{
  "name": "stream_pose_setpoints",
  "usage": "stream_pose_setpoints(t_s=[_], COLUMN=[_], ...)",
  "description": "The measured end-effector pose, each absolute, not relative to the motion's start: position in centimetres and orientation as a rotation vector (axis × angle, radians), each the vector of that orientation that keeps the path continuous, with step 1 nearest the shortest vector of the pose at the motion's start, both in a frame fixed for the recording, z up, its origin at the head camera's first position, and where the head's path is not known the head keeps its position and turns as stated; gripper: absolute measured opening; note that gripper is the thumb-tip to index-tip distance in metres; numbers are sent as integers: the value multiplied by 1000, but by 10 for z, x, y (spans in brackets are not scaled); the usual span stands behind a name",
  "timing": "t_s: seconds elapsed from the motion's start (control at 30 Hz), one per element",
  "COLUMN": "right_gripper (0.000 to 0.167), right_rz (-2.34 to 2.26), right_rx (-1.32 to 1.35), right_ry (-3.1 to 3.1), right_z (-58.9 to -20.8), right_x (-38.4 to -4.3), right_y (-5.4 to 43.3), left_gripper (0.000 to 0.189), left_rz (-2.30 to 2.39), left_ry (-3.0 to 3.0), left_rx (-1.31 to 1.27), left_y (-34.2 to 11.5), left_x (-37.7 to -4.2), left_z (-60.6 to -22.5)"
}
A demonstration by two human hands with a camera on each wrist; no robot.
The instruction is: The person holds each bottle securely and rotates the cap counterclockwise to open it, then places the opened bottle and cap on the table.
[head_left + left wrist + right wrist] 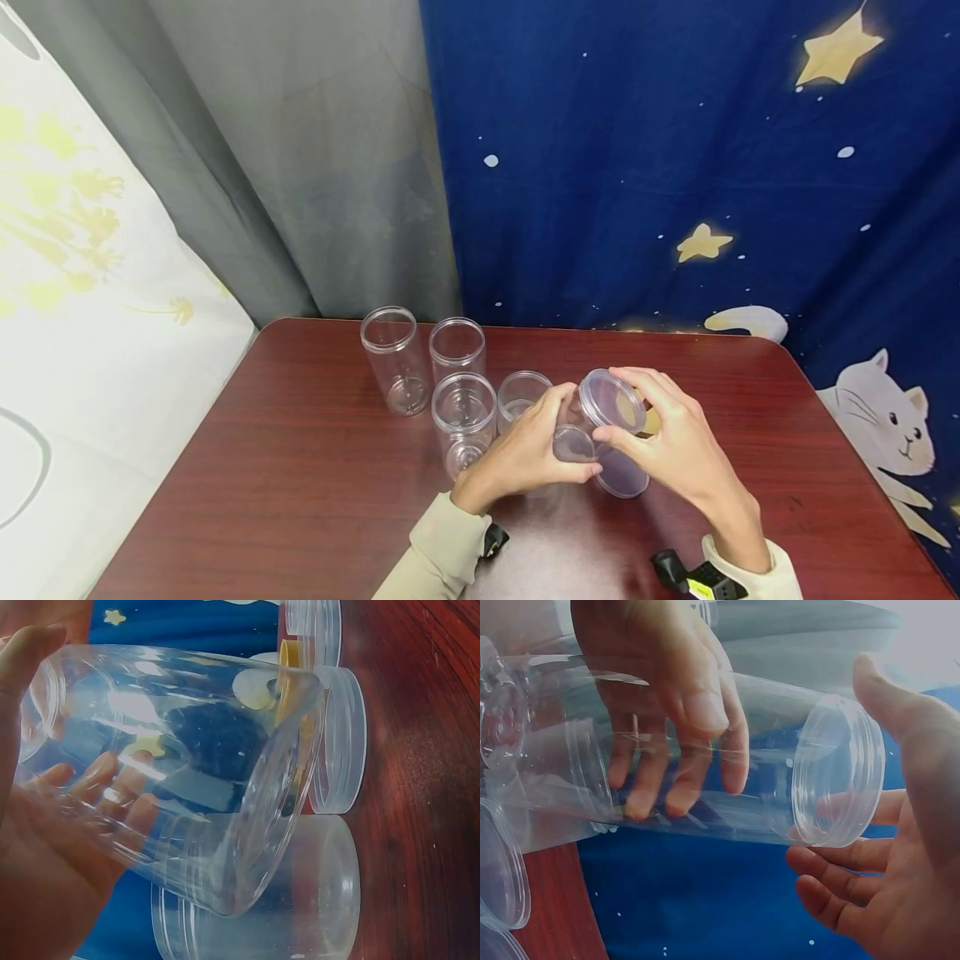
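A clear plastic jar [187,772] is held tilted above the table, its base toward the lower left in the head view. My left hand [528,450] grips its body, thumb on one side and fingers round the other. A clear screw lid [613,400] sits over the jar's mouth. My right hand [675,442] spans this lid, thumb at one edge and fingers at the opposite edge. In the right wrist view the left fingers show through the jar wall, and the right hand [922,802] curves about the lidded end.
Several open clear jars stand left of my hands, among them a tall jar [405,367] and a nearer jar [465,417]. A loose lid [624,477] lies on the reddish-brown table [315,500] below the held jar. Something yellow [651,415] shows behind my right hand. Curtains [600,167] hang behind.
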State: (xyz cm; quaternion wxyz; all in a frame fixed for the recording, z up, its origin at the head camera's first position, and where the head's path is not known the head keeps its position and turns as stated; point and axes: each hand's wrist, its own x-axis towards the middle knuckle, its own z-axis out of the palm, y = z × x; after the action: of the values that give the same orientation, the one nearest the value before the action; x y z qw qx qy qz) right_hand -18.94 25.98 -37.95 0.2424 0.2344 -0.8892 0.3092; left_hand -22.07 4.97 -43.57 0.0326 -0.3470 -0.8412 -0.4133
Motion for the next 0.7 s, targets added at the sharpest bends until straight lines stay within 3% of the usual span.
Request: stream_pose_setpoints(t_s=[0.7], right_gripper=[66], right_rz=[986], right_rx=[720], right_ry=[-2436], right_z=[-377], right_x=[-188], right_y=[259], left_gripper=[92], left_rz=[-1305], left_ry=[-2634], left_rx=[-1040], left_y=[48], left_x=[-221], left_z=[-437])
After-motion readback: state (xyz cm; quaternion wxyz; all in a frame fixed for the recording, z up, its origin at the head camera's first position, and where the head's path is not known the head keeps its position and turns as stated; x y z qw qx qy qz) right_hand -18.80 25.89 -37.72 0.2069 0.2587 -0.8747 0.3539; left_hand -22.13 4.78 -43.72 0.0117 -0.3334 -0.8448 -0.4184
